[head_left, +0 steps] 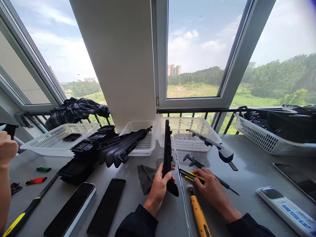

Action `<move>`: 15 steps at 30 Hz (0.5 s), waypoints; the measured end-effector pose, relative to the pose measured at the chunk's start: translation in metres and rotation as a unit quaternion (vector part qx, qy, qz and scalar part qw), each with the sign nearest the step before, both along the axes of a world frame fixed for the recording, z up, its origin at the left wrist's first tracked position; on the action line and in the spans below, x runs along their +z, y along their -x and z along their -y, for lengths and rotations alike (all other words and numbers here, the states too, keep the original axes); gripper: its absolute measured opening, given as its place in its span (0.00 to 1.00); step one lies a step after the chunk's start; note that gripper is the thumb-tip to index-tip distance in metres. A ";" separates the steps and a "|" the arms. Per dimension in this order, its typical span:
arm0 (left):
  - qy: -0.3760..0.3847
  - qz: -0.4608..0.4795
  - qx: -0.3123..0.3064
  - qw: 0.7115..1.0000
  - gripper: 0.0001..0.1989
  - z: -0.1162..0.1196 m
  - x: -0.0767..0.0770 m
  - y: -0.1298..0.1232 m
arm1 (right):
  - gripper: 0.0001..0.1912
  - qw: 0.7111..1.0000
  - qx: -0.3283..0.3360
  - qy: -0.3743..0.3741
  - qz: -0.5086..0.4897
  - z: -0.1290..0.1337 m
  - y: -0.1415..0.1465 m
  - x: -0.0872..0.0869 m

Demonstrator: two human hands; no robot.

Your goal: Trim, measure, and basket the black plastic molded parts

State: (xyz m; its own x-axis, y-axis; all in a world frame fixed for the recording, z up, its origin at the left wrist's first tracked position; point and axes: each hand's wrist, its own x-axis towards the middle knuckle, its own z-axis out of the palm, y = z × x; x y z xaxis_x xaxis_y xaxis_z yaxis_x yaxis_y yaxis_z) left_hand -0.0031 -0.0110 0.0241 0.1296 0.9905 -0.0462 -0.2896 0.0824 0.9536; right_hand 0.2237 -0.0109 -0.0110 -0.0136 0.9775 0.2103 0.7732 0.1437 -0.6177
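My left hand (158, 189) is wrapped round the lower part of a long black plastic part (168, 144), held upright above the table with its rounded end down. My right hand (214, 189) rests low over the table, its thumb and fingers closed on a yellow and black utility knife (189, 175). Just below the knife lies a yellow-handled tool (199, 215) with a pale tip. Between my hands a metal ruler (182, 194) runs along the table. Beyond the knife is a dark caliper (194, 161), and left of my left hand lies a grey cloth (146, 177).
More long black parts (128, 148) lean across a white basket (142, 153). Black pieces are stacked (81, 164) at left. Two phones (107, 207) lie in front. Another person's hand (7, 148) shows at the left edge. A white device (283, 207) lies at right.
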 end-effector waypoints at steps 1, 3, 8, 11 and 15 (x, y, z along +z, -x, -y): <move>0.000 -0.001 0.003 1.000 0.18 0.000 -0.001 0.001 | 0.16 1.000 0.002 -0.004 0.001 -0.001 -0.002 -0.001; -0.001 0.004 0.008 1.000 0.17 0.000 -0.001 0.002 | 0.17 1.000 -0.015 -0.018 0.007 -0.004 -0.010 -0.003; 0.005 0.005 -0.003 1.000 0.19 0.000 0.001 0.001 | 0.20 0.992 -0.113 -0.025 0.049 -0.019 -0.046 -0.015; -0.013 0.016 0.011 1.000 0.22 0.000 0.003 0.001 | 0.17 0.992 -0.122 -0.002 0.039 -0.026 -0.056 -0.021; -0.044 0.012 0.014 0.999 0.21 -0.002 0.003 0.002 | 0.13 0.995 -0.096 -0.006 0.013 -0.030 -0.048 -0.020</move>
State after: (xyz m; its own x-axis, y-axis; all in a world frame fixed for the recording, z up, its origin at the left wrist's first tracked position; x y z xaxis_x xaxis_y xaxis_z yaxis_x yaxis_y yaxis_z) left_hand -0.0053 -0.0093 0.0266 0.1010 0.9939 0.0441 -0.3143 -0.0101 0.9493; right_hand 0.2718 0.0189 -0.0309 0.1675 0.9602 0.2234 0.8027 -0.0013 -0.5964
